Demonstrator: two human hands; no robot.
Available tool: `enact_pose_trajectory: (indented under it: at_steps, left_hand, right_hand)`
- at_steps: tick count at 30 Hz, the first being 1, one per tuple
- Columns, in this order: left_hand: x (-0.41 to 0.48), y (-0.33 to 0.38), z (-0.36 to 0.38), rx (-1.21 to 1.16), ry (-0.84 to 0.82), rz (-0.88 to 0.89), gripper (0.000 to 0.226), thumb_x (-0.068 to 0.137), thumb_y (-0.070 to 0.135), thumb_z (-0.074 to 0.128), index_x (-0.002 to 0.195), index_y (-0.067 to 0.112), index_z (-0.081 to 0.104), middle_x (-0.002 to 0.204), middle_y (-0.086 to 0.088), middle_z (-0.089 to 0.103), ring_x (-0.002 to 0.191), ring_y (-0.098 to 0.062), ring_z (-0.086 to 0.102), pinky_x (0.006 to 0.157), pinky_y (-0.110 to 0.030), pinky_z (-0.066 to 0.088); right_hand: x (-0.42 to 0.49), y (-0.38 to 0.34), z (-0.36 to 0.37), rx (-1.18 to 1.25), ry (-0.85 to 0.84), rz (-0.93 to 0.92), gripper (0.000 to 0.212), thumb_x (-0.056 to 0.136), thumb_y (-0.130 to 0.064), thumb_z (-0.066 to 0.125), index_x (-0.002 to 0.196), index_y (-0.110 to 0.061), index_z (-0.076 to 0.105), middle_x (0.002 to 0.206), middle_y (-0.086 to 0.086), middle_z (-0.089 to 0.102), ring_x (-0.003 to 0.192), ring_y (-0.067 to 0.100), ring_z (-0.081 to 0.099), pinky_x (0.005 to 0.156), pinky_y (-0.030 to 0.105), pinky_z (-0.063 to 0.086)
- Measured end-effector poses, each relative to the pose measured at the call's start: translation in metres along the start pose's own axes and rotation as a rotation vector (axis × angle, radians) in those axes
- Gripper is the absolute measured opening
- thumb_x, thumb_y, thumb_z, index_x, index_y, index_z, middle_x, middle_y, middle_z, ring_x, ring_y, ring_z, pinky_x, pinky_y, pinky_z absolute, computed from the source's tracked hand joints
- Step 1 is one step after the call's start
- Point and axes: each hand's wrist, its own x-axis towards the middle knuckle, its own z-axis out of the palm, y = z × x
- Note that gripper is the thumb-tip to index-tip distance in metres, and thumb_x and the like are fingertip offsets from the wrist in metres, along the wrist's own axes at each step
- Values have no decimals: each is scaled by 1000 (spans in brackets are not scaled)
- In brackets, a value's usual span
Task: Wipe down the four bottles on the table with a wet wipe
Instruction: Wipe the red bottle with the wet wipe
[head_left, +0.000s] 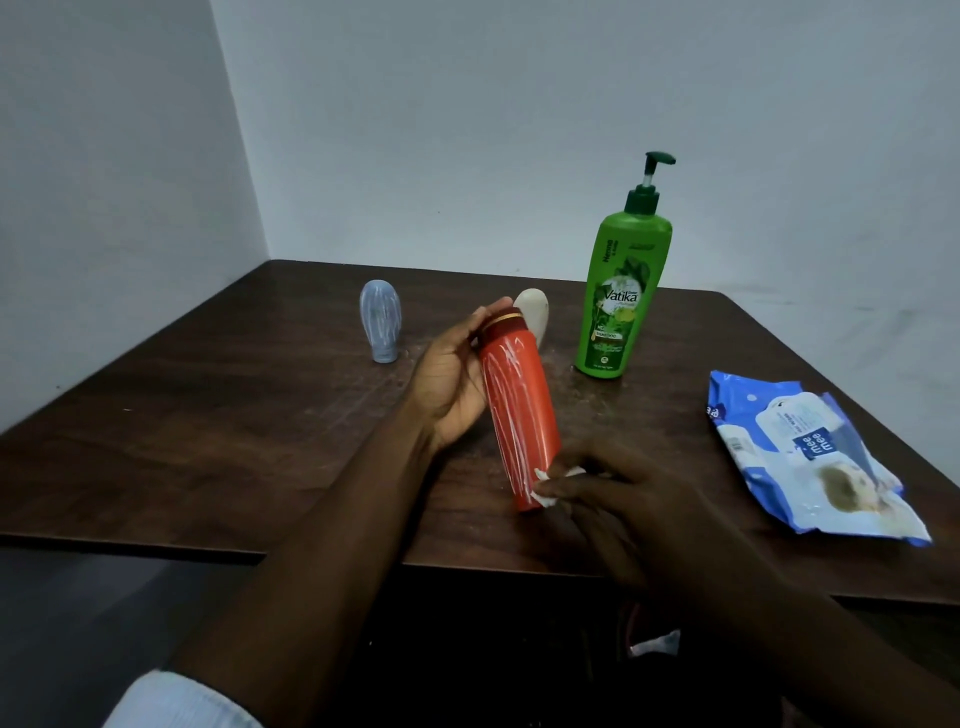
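Two hands work above the counter (218, 415): left hand (452, 384) fingers clamp the rigid, slick red bottle (519, 410) near its cap, right hand (613, 499) fingers pinch the wipe (545, 480) against its base.

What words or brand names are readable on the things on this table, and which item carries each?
"Vatika": large white brand name on the green pump bottle.
"mee mee": white letters on the blue wet wipes pack, read sideways.
Smaller print on both is too blurred to read.
The red bottle, blue bottle and white bottle show no readable text.
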Motion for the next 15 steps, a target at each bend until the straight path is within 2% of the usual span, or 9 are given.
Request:
enact_pose_trajectory:
  at_steps: [2,5,8,11,13,15]
  left_hand:
    - [0,-1,1,-18,-45,-28,36,103,22,46,131,1,57,150,-25,46,133,-37,50,106,-46,49]
    - [-3,-2,3,-17,-81,-58,38,104,25,42,130,1,57,151,-24,45,125,-33,56,115,-46,37]
    - [-4,-2,3,-31,-102,-73,41,104,28,41,133,2,55,149,-22,49,124,-30,57,116,-45,34]
    - [-4,-2,4,-51,-116,-75,41,101,29,44,133,5,56,138,-18,59,124,-28,57,112,-44,40]
    - [-2,-2,4,-54,-109,-68,41,104,28,42,134,5,56,139,-17,59,128,-28,54,111,-44,41]
    - [0,-2,3,-59,-101,-56,44,106,28,40,142,5,50,149,-18,50,136,-29,47,110,-44,42]
  right_hand:
    - [7,2,-1,-38,20,-15,27,92,-27,59,115,-20,71,122,-5,57,97,11,66,81,29,59]
    - [24,6,-6,-47,25,46,32,94,-30,54,115,-16,73,120,2,62,101,16,66,84,35,58]
    - [46,15,-10,-92,44,56,24,93,-17,62,113,-12,75,119,5,64,104,17,65,91,28,54]
    - [75,24,-17,-134,81,62,22,90,-6,68,109,-10,77,114,6,66,100,14,65,88,18,48]
    - [94,30,-22,-145,114,55,22,88,-5,68,106,-12,78,111,5,70,95,13,65,84,19,48]
    - [110,34,-27,-141,147,53,23,86,-6,68,104,-15,79,106,3,73,90,12,65,81,27,54]
